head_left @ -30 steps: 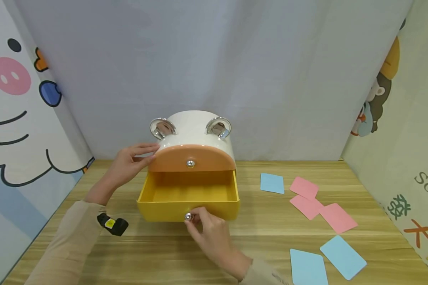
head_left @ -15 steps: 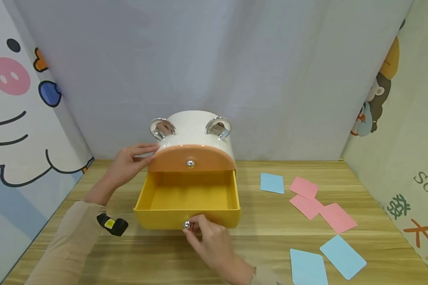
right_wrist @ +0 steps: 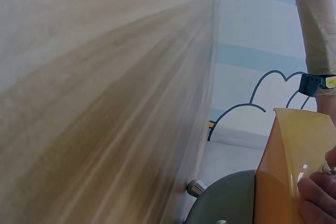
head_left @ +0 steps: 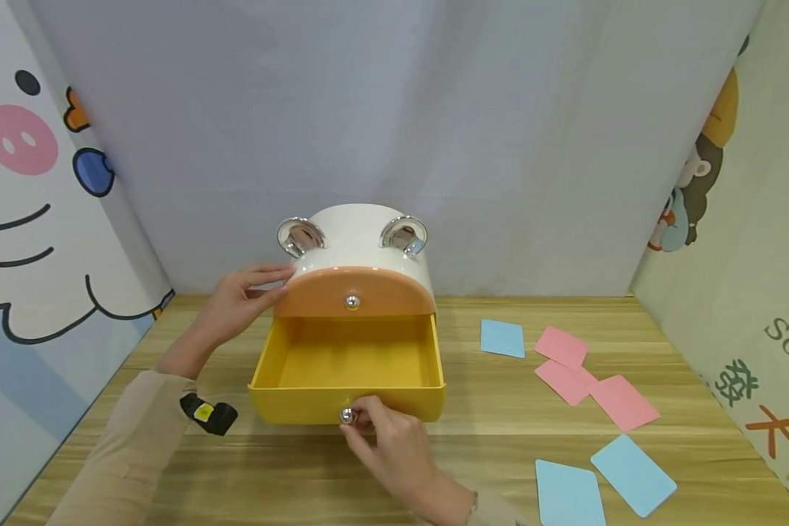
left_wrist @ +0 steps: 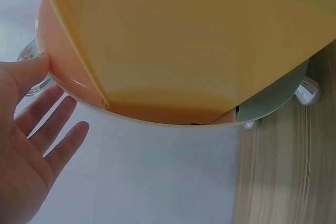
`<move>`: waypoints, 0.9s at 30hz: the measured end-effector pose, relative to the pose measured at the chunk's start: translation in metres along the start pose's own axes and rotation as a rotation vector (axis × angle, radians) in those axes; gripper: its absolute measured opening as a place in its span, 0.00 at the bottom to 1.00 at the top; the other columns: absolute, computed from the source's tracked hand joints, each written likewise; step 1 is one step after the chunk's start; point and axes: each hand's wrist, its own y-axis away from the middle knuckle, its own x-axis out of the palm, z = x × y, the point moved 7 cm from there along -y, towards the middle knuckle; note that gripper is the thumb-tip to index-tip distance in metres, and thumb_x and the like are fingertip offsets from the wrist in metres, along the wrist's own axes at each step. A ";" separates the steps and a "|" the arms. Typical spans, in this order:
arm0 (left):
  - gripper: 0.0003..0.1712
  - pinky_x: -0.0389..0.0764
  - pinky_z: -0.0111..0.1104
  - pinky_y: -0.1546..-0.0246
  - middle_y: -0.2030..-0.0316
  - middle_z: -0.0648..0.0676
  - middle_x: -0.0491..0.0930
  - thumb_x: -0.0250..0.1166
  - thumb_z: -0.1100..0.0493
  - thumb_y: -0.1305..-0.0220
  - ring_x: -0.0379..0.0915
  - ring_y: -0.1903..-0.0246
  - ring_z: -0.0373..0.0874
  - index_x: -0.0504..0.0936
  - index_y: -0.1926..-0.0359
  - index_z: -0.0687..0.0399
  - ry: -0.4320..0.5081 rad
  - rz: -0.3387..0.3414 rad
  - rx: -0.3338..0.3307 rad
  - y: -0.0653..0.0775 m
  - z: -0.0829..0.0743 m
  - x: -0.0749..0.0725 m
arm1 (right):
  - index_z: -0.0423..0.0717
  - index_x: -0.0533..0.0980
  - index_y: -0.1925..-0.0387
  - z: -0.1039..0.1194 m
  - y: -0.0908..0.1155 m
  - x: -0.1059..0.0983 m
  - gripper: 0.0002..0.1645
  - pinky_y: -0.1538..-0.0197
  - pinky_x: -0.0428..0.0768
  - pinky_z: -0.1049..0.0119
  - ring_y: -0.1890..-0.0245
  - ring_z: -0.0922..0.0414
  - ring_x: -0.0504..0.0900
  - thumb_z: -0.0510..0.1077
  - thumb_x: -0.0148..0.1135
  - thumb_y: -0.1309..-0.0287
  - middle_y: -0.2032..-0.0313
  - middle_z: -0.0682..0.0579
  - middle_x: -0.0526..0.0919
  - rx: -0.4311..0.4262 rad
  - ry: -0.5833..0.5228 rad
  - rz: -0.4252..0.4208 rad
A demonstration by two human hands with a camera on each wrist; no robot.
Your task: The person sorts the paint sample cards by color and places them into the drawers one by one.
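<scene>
A small white storage box (head_left: 353, 234) with two silver ears stands at the back middle of the table. Its orange upper front (head_left: 315, 294) is closed and bears a silver knob. Below it, the yellow drawer (head_left: 289, 406) is pulled far out, and nothing shows inside. My right hand (head_left: 397, 449) pinches the drawer's silver knob (head_left: 346, 416) between thumb and fingers. At the box's left side, my left hand (head_left: 233, 307) touches the edge with fairly straight fingers. In the left wrist view, the thumb (left_wrist: 31, 69) lies against the orange front's rim, the other fingers spread.
Several cards lie on the wooden table (head_left: 486, 409) to the right: blue ones, such as the blue card (head_left: 502, 338), and pink ones, such as the pink card (head_left: 624, 402). A grey curtain (head_left: 500, 146) hangs behind. Printed panels flank both sides.
My right hand has drawn the yellow drawer further out toward me, mostly in the first half second. My left hand has stayed at the box's side.
</scene>
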 end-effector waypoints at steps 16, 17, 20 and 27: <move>0.19 0.78 0.35 0.56 0.45 0.60 0.72 0.58 0.62 0.38 0.69 0.47 0.54 0.75 0.46 0.63 -0.002 0.007 -0.011 0.000 0.003 -0.002 | 0.36 0.73 0.63 -0.019 -0.014 -0.062 0.18 0.75 0.80 0.76 0.77 0.62 0.80 0.33 0.70 0.58 0.75 0.48 0.81 0.040 -0.360 0.020; 0.19 0.78 0.35 0.56 0.45 0.60 0.72 0.58 0.62 0.38 0.69 0.47 0.54 0.75 0.46 0.63 -0.004 0.007 -0.012 0.000 0.003 -0.002 | 0.36 0.73 0.63 -0.022 -0.014 -0.069 0.18 0.75 0.80 0.75 0.76 0.61 0.80 0.32 0.69 0.59 0.75 0.47 0.81 0.030 -0.378 0.029; 0.20 0.78 0.35 0.57 0.45 0.60 0.72 0.58 0.61 0.38 0.69 0.47 0.54 0.75 0.46 0.64 -0.011 0.007 -0.013 0.001 0.005 -0.002 | 0.37 0.74 0.64 -0.034 -0.010 -0.086 0.18 0.73 0.81 0.74 0.75 0.59 0.81 0.31 0.70 0.60 0.73 0.47 0.81 0.041 -0.415 0.080; 0.21 0.78 0.39 0.56 0.45 0.60 0.72 0.58 0.60 0.38 0.69 0.48 0.55 0.75 0.45 0.63 -0.027 0.011 -0.010 -0.001 0.005 0.001 | 0.37 0.75 0.64 -0.091 0.027 -0.128 0.19 0.68 0.82 0.70 0.69 0.61 0.81 0.24 0.68 0.62 0.67 0.53 0.80 0.174 -0.432 0.144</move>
